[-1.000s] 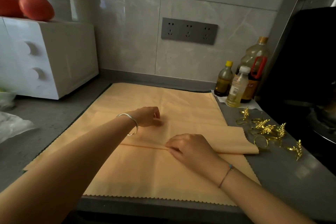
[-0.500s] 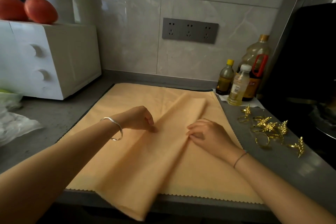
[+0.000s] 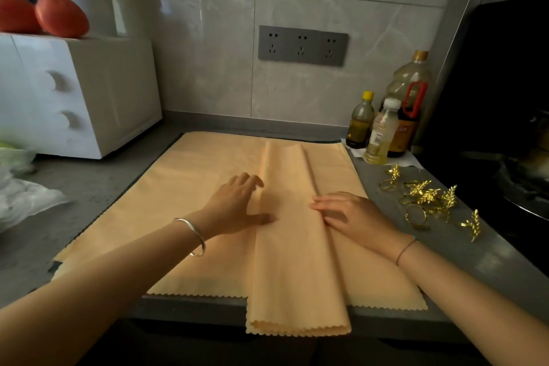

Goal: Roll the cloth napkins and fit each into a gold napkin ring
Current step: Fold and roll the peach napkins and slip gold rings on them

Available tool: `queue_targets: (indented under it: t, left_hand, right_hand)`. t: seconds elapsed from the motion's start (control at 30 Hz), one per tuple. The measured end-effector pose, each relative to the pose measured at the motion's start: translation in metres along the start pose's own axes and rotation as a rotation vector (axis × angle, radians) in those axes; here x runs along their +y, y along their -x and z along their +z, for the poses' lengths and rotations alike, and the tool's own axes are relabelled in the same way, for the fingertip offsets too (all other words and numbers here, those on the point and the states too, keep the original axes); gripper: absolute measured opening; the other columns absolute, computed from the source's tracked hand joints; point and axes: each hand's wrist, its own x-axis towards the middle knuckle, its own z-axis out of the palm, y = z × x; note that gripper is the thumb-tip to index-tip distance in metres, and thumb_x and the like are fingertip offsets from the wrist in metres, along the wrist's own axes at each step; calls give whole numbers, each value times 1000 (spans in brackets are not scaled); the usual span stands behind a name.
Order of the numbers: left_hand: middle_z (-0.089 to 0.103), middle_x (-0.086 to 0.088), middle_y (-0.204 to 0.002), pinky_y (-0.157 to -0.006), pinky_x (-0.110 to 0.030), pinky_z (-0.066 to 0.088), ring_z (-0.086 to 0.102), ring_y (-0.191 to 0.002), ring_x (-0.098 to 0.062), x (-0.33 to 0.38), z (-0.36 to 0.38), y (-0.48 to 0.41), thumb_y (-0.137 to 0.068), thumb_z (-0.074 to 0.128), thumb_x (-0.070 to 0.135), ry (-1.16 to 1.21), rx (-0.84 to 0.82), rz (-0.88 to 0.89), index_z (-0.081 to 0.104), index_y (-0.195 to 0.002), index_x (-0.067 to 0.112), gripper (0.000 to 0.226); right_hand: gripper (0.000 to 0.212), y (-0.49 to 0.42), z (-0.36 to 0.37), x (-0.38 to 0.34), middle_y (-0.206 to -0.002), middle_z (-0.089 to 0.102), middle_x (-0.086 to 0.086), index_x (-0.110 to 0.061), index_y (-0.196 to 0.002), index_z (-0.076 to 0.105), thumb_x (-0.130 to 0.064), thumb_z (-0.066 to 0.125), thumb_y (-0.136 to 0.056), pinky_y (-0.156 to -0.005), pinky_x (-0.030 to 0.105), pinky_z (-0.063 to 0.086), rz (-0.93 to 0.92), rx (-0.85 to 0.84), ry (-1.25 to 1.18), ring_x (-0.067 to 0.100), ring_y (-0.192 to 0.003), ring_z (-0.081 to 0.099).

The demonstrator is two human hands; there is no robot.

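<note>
A peach cloth napkin folded into a long strip lies lengthwise on top of other flat peach napkins, its scalloped near end hanging over the counter edge. My left hand lies flat against the strip's left edge, fingers straight. On the strip's right edge rests my right hand, fingers extended and pressing the fold. Several gold leaf-shaped napkin rings lie in a loose group on the counter to the right.
A white drawer box with orange fruit on top stands at the back left. Three bottles stand at the back right by a dark stove. A plastic bag lies at the left.
The folded napkin has turned from lying crosswise to lying lengthwise toward me, its end now over the counter edge. Both hands have shifted to its two sides and flattened.
</note>
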Motion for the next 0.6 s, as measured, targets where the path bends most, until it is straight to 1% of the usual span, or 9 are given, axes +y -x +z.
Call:
queue_targets:
  t: [0.03,0.07,0.13,0.2,0.3,0.43,0.53,0.57,0.6]
  left_hand:
    - [29,6,-147,-110,-34,28,30,-133,-18,2,0,6,-83,50,61,-11,-38,70,29,-141,32,68]
    - [15,10,-154,-114,-34,16,15,-141,-16,5,0,12,-87,43,61,-11,-89,137,17,-146,37,69]
    - [-3,16,-156,-113,-31,-4,-7,-143,-10,10,5,20,-93,29,59,-20,-204,248,3,-146,46,61]
    - [-9,18,-155,-113,-32,-13,-16,-142,-8,12,15,21,-94,19,58,-54,-276,313,-1,-143,52,53]
    - [-8,21,-155,-115,-35,-13,-17,-142,-7,11,21,20,-95,14,57,-79,-329,318,-1,-141,57,49]
    - [-3,23,-155,-115,-35,-13,-12,-142,-3,10,22,17,-94,13,57,-38,-342,304,8,-138,62,44]
    - [10,27,-152,-114,-31,-11,-2,-141,2,9,20,13,-94,6,55,137,-338,255,27,-135,60,46]
    - [18,29,-150,-114,-29,-7,5,-139,2,8,17,11,-94,4,54,220,-342,226,35,-132,57,49]
    - [27,30,-146,-114,-26,-1,13,-136,2,8,14,9,-95,5,52,310,-331,190,44,-129,54,51]
  right_hand:
    - [42,6,-2,-4,-131,54,-19,-35,-123,60,-14,64,-87,-104,26,39,-43,-19,15,3,-123,48]
    - [44,12,-3,-6,-132,52,-19,-36,-124,59,-13,64,-87,-106,25,37,-81,-31,14,2,-124,46]
    - [47,25,-4,-14,-133,50,-23,-38,-124,58,-11,65,-86,-108,21,33,-118,-54,-36,-2,-126,43]
    - [50,36,-4,-19,-132,46,-28,-40,-123,56,-10,66,-84,-110,16,28,-118,-72,-123,-8,-128,38]
    - [51,49,-7,-26,-129,46,-32,-45,-118,57,-12,70,-81,-109,11,24,-135,-82,-189,-12,-128,36]
    - [38,54,-14,-37,-126,55,-24,-39,-113,64,-25,65,-77,-109,12,26,-195,-125,-256,-8,-125,43]
    - [31,48,-14,-43,-114,65,-20,-39,-109,66,-29,64,-80,-107,16,32,-211,-132,-383,-2,-117,54]
    - [26,45,-17,-45,-108,68,-19,-40,-104,68,-28,66,-81,-104,16,36,-165,-121,-456,1,-111,59]
    - [20,40,-22,-49,-100,71,-17,-35,-98,72,-24,68,-82,-97,15,42,-108,-103,-573,2,-103,64]
